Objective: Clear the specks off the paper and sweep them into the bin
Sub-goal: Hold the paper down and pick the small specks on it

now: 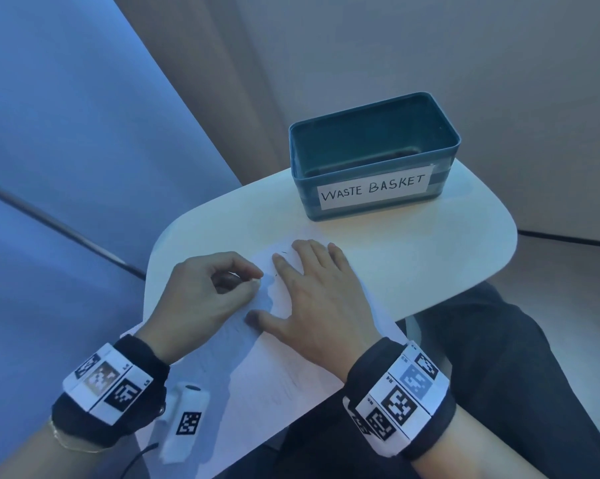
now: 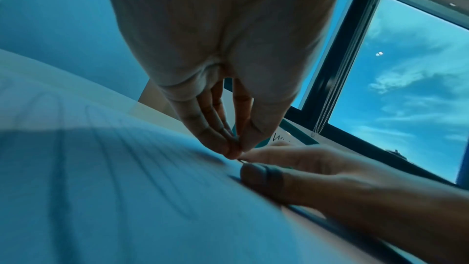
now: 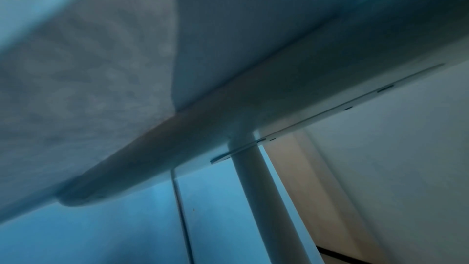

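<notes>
A white sheet of paper [image 1: 284, 368] lies on the small white table [image 1: 429, 257] and overhangs its near edge. Tiny dark specks [image 1: 284, 252] sit on the paper's far part, just ahead of my fingers. My left hand [image 1: 258, 276] has its fingers curled, and the thumb and fingertips [image 2: 229, 149] pinch together on the paper at a thin dark speck [image 2: 242, 160]. My right hand [image 1: 284, 295] lies flat on the paper with fingers spread, just right of the pinch. The teal bin [image 1: 374, 150] labelled "WASTE BASKET" stands at the table's far edge.
A white device with a black-and-white tag [image 1: 188, 420] lies by my left wrist, a cable trailing from it. The right wrist view shows only the table's underside and its leg [image 3: 256, 188]. Dark trousers [image 1: 498, 357] are below the table's right edge.
</notes>
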